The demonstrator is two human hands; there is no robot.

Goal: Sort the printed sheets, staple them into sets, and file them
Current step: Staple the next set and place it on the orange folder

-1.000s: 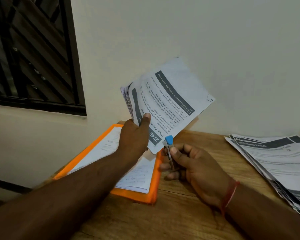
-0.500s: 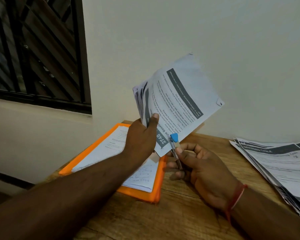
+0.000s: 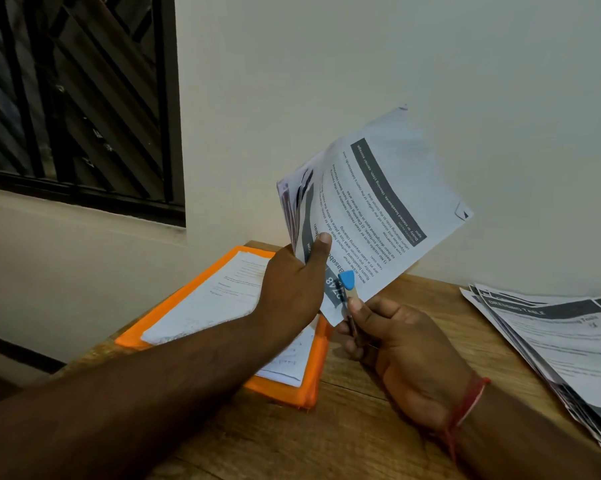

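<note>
My left hand grips a set of printed sheets by its lower edge and holds it up in front of the wall, thumb on the front page. My right hand grips a small stapler with a blue cap, and its jaw sits over the set's bottom corner. An orange file folder lies open on the wooden table under my left forearm, with white papers inside.
A fanned stack of more printed sheets lies on the table at the right. A pale wall stands close behind the table. A barred window fills the upper left.
The stapler's head has come onto the sheet set's lower corner, where a second ago it stood just below the paper. The set now tilts more to the right.
</note>
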